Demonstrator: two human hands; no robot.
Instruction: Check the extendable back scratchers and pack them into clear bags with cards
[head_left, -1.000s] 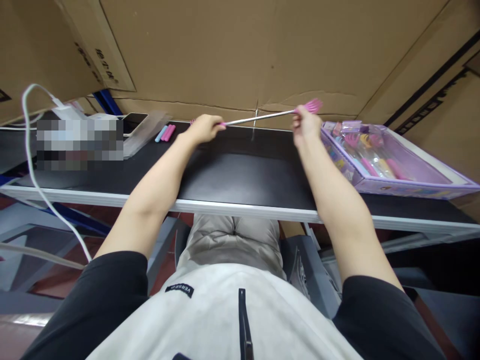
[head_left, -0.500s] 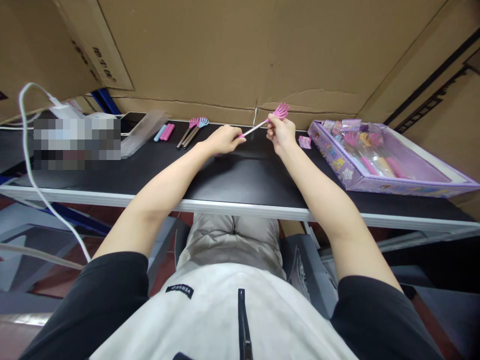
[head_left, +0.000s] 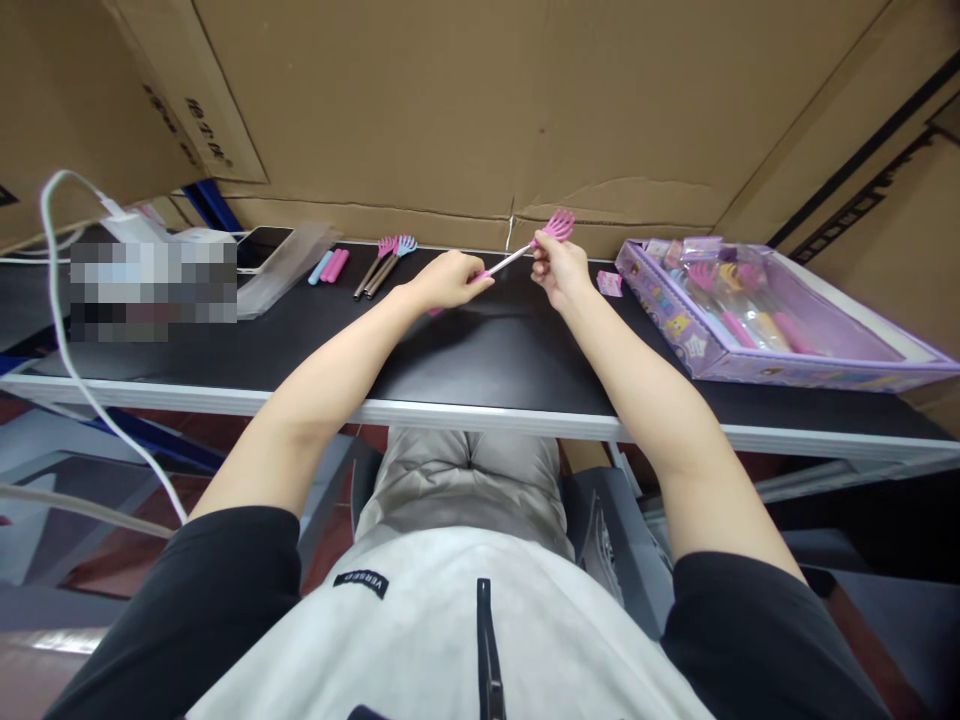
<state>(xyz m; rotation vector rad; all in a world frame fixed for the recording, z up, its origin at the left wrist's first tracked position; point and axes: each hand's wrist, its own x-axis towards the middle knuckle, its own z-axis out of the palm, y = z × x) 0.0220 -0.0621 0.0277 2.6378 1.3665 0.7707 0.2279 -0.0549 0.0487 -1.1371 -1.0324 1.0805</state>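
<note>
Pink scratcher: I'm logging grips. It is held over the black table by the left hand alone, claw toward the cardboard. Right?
Not alone. The head view shows both hands on the pink scratcher: the left hand at the handle end, the right hand just below the claw. It is over the black table, claw toward the cardboard.

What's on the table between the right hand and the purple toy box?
Head view: one small pink packet lies on the black table between the right hand, which pinches the pink scratcher, and the purple toy box; otherwise bare.
</note>
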